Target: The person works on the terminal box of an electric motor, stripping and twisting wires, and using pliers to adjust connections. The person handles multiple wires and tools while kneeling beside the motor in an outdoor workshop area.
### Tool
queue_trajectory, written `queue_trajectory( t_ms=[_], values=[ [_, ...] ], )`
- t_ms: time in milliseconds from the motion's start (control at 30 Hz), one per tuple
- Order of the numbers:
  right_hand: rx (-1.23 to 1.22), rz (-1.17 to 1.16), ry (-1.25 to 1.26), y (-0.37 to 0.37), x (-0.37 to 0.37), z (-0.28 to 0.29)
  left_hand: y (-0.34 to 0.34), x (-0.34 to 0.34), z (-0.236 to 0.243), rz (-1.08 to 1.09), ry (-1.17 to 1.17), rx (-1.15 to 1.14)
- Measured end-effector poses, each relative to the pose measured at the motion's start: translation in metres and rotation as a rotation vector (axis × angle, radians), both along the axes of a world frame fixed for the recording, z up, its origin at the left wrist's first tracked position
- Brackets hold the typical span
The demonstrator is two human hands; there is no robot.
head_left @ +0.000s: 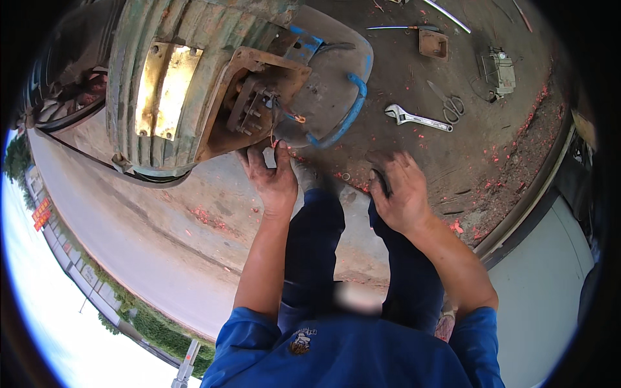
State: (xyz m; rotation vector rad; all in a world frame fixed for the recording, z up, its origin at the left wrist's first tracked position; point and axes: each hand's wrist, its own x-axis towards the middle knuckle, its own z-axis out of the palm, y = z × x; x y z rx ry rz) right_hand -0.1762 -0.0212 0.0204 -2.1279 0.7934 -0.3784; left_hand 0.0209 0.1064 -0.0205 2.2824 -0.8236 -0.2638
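A ribbed green motor (123, 84) with a brass-coloured plate (167, 90) lies at upper left. Its rusty open terminal box (212, 129) shows bolts (252, 107) and loose wires (294, 118). Just below the box, my left hand (270, 178) has its fingertips pinched at a thin wire (274, 139), partly hidden by thumb and fingers. My right hand (398, 187) is right of it, over the ground, fingers loosely bent and apart, holding nothing visible. Behind the box is a worn curved plate (330, 84) with a blue tubular handle (358, 103).
On the dark ground lie an adjustable wrench (417, 119), scissors (449, 107), a small box (433, 44), a long blade-like tool (394, 28) and a pale metal device (501, 72). A pale panel (543, 271) stands at right; a road (129, 246) runs along the left.
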Motion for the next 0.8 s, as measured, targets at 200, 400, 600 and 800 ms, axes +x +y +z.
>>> queue_trajectory(
  t_ms=[200, 400, 600, 800],
  values=[
    [-0.208, 0.126, -0.328, -0.024, 0.075, -0.016, 0.032, 0.050, -0.027, -0.236, -0.271, -0.060],
    [-0.353, 0.165, -0.057, -0.042, 0.110, -0.015, 0.013, 0.084, -0.061, -0.331, -0.456, -0.074],
    [-0.317, 0.077, -0.019, -0.038, 0.129, -0.022, 0.009, 0.109, -0.080, -0.282, -0.471, -0.255],
    [-0.114, 0.002, -0.079, -0.049, 0.140, -0.028, -0.008, 0.141, -0.076, -0.038, -0.281, -0.221]
  ],
)
